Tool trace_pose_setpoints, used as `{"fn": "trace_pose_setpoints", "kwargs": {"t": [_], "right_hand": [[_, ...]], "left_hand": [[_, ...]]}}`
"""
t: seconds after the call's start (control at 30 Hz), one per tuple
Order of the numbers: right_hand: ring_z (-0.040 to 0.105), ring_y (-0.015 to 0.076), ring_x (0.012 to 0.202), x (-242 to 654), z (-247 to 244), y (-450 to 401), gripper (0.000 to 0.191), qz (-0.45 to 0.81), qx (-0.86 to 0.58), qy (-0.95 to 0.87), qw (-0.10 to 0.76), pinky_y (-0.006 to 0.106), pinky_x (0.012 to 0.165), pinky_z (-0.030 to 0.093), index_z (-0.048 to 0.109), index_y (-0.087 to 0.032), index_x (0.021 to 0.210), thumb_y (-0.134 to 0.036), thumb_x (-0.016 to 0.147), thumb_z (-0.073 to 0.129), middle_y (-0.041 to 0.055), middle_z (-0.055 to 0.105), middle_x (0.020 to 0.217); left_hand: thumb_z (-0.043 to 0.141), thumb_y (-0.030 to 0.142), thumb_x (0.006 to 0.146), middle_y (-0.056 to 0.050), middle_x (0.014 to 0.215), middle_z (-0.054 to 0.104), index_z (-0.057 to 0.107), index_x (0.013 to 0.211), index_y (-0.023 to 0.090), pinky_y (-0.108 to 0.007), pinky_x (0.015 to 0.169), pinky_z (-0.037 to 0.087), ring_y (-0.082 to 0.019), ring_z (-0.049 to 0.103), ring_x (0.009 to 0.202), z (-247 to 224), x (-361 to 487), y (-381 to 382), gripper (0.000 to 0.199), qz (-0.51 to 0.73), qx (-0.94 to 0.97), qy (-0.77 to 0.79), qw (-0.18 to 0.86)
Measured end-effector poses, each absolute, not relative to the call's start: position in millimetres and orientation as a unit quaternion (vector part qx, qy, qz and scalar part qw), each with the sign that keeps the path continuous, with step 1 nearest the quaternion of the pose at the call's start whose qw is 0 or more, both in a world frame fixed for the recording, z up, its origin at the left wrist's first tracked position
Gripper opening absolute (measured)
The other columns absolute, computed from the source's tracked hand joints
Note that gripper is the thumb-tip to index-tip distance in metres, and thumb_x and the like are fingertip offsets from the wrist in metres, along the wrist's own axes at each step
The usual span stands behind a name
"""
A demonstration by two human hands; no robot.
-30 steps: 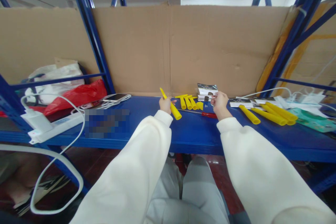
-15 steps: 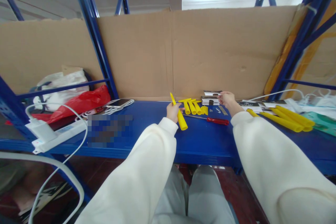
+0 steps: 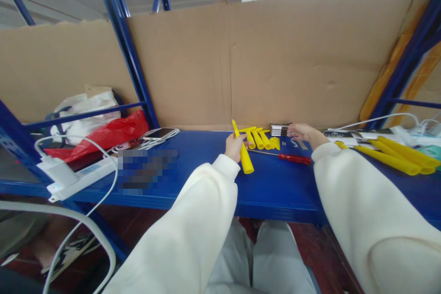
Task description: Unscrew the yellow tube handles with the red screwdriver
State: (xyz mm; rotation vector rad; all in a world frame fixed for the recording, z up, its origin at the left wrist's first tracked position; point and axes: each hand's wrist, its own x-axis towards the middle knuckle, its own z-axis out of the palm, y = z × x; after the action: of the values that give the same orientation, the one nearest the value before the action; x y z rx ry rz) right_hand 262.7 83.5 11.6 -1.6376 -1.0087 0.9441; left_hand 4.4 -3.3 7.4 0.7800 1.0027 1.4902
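My left hand [image 3: 234, 147] is closed around a yellow tapered tube [image 3: 246, 161], its wide end towards me and its narrow tip pointing up and away. My right hand [image 3: 303, 132] is at the right end of a small stack of black-and-white packs [image 3: 278, 129], fingers loosely apart and fingertips touching or nearly touching it. Between the hands lie several yellow T-shaped pieces [image 3: 263, 139]. Just in front of them is a screwdriver with a red handle [image 3: 294, 159]. A dark blue printed packet [image 3: 285, 144] lies under and beside my right hand.
More yellow tapered tubes [image 3: 396, 158] lie on the blue shelf [image 3: 206, 183] at the right. A phone [image 3: 161, 133], a white power strip [image 3: 81, 177] and a red bag [image 3: 119, 131] are at the left. A cardboard panel [image 3: 189, 69] stands along the back.
The top pack, raised and offset half a second ago, now sits level with the stack. My right fingers have loosened. The view has shifted slightly; my left hand keeps the yellow tube.
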Motion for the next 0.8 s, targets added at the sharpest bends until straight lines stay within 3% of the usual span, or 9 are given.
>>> {"fn": "trace_pose_setpoints", "kwargs": {"t": [0.23, 0.47, 0.57, 0.8], "right_hand": [[0.058, 0.0107, 0.057, 259.1, 9.6, 78.6, 0.010, 0.396, -0.661, -0.436, 0.466, 0.022, 0.051, 0.049, 0.059, -0.020, 0.100, -0.014, 0.095, 0.053, 0.0035, 0.066, 0.087], [0.061, 0.0110, 0.057, 259.1, 9.6, 67.0, 0.033, 0.369, -0.650, -0.407, 0.525, 0.021, 0.047, 0.049, 0.056, -0.021, 0.120, -0.007, 0.090, 0.057, 0.0045, 0.068, 0.093], [0.063, 0.0112, 0.058, 258.3, 8.0, 58.6, 0.034, 0.352, -0.636, -0.424, 0.541, 0.021, 0.048, 0.049, 0.058, -0.021, 0.120, -0.008, 0.089, 0.061, 0.0058, 0.071, 0.098], [0.069, 0.0133, 0.070, 258.4, 0.4, 59.1, 0.030, 0.359, -0.650, -0.471, 0.476, 0.020, 0.054, 0.053, 0.065, -0.021, 0.116, -0.016, 0.086, 0.070, 0.0115, 0.073, 0.116]], "left_hand": [[0.063, -0.002, 0.085, 0.000, 0.073, 0.065, 0.060, 0.092, 0.014, -0.020, 0.042, 0.036, -0.008, 0.059, 0.043, 8.9, 3.5, -4.2, 0.018, 0.628, 0.328, 0.430, 0.559], [0.071, -0.002, 0.079, -0.005, 0.081, 0.069, 0.062, 0.094, 0.012, -0.019, 0.042, 0.036, -0.013, 0.069, 0.054, 5.5, -0.5, 3.2, 0.023, 0.614, 0.335, 0.448, 0.556], [0.072, -0.004, 0.077, -0.008, 0.086, 0.072, 0.063, 0.097, 0.012, -0.020, 0.042, 0.036, -0.015, 0.070, 0.056, 3.6, -2.7, 5.5, 0.027, 0.606, 0.340, 0.458, 0.555], [0.067, -0.005, 0.080, -0.006, 0.080, 0.070, 0.064, 0.094, 0.010, -0.022, 0.044, 0.036, -0.012, 0.065, 0.049, 1.9, -9.7, 8.1, 0.021, 0.593, 0.351, 0.472, 0.550]]}}
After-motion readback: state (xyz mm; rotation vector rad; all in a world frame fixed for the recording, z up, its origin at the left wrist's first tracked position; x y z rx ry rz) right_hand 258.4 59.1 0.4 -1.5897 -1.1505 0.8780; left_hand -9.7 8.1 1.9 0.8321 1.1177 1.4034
